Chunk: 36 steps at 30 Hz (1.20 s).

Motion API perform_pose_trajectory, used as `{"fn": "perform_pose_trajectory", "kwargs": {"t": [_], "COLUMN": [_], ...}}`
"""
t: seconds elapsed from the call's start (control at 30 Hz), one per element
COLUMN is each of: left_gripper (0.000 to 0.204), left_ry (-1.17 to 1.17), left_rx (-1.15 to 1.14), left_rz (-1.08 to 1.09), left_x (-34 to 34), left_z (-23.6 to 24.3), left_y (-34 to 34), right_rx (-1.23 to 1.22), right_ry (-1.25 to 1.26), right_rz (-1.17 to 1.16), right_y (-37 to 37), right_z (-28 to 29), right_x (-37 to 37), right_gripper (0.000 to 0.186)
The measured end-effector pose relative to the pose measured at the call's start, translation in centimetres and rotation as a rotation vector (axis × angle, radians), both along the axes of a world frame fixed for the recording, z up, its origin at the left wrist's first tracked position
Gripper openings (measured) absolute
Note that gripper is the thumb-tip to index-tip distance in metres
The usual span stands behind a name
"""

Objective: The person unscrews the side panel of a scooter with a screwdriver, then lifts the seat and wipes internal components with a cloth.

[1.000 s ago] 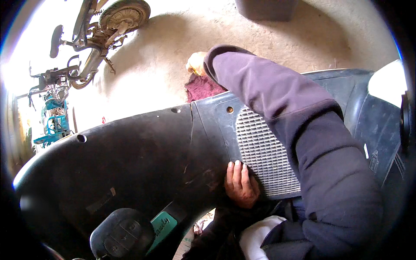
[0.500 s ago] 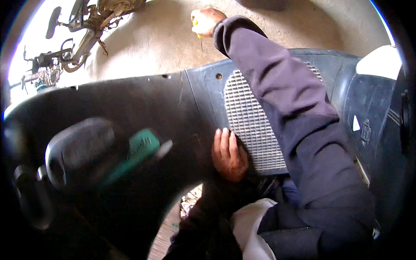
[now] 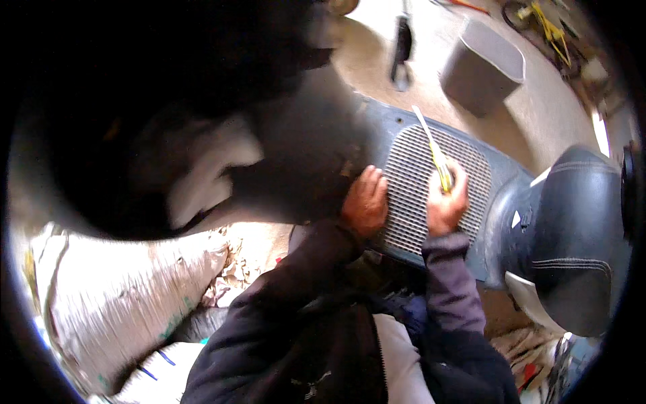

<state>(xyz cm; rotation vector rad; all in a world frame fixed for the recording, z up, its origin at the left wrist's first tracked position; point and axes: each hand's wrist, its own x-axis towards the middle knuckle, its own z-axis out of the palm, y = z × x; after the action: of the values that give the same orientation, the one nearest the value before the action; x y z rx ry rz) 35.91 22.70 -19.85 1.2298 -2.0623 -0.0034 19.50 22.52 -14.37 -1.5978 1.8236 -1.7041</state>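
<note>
My right hand is closed around the yellow handle of a screwdriver, above the footboard's pale ribbed mat. The screwdriver's light shaft points up and away toward the far edge of the dark scooter footboard. Along the mat's left border, my left hand lies flat with its fingers stretched forward, holding nothing. The scooter's dark front panel rises to the left of that hand, much of it in deep shadow.
A black padded seat stands at the right. On the floor beyond the footboard is a grey bin; a blurred black grip-like part shows left of it. A large whitish sack lies at the lower left.
My right hand has come back from beyond the footboard's far side to above the mat, still holding the screwdriver. My left hand stays by the mat's left border. The view has turned.
</note>
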Motion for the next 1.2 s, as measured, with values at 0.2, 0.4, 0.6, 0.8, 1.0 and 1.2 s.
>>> {"fn": "perform_pose_trajectory", "kwargs": {"t": [0.2,0.4,0.6,0.8,1.0,1.2], "left_gripper": [0.032,0.035,0.03,0.023,0.023,0.023], "left_ry": [0.024,0.094,0.128,-0.447,-0.326,-0.268], "left_rx": [-0.08,-0.108,-0.068,0.709,0.585,0.495], "left_rz": [0.006,-0.046,-0.078,-0.748,-0.259,0.025], "left_x": [0.1,0.4,-1.3,1.5,2.6,2.1], "left_z": [-3.4,-0.8,-5.3,-2.8,-6.0,-8.2], "left_y": [0.4,1.8,6.0,15.1,9.6,3.2], "right_rx": [0.184,0.404,0.447,0.424,0.379,0.361], "right_ry": [0.552,0.751,0.764,0.754,0.767,0.736], "right_rz": [-0.078,-0.094,-0.102,-0.104,-0.108,-0.112], "right_y": [8.2,8.1,7.9,7.9,7.7,7.6], "right_z": [-6.7,-5.1,-5.1,-5.2,-5.9,-6.1], "right_x": [-1.6,-0.8,-0.3,-0.5,-0.5,-1.3], "right_gripper": [0.049,0.049,0.048,0.046,0.048,0.047]}}
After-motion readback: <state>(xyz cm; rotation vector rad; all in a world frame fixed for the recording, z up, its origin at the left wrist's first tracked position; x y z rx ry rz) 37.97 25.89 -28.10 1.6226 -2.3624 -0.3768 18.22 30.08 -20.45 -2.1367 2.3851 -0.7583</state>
